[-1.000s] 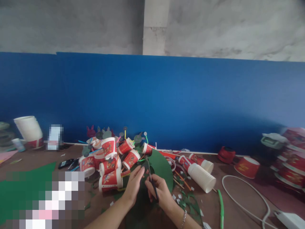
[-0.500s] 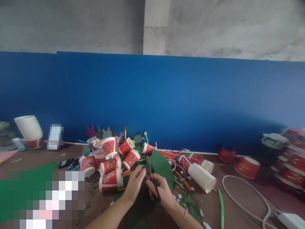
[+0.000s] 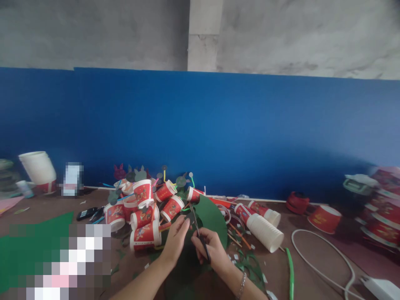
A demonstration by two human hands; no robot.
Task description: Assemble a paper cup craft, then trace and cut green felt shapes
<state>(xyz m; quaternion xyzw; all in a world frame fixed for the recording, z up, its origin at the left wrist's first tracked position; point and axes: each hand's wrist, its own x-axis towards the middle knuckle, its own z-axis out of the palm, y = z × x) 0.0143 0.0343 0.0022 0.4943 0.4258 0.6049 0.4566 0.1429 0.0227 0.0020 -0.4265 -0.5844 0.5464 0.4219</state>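
Observation:
Near the table's middle, my right hand (image 3: 211, 246) grips black-handled scissors (image 3: 194, 216), with their blades pointing away from me. My left hand (image 3: 177, 238) is closed on a small dark paper piece (image 3: 190, 217), thumb on top. The blades lie against or across this piece; the exact cut line is too small to make out. Under and behind both hands lies a large sheet of dark green paper (image 3: 215, 218) with a curved edge. Just left of my left hand is a pile of red-and-white paper cups (image 3: 145, 235), some with coloured straws and animal-shaped paper cutouts.
Stacked paper cups (image 3: 265, 233) lie to the right, near green paper scraps (image 3: 250, 266), a green straw (image 3: 290, 273) and a white cable (image 3: 351, 266). A red tape dispenser (image 3: 296, 203) stands farther back. Green paper (image 3: 40, 233) covers the left side. A blue panel (image 3: 200, 133) rises behind the table.
The scissor blades and the paper piece have shifted very slightly to the left. My left hand has moved a little with them; the objects around stay in place.

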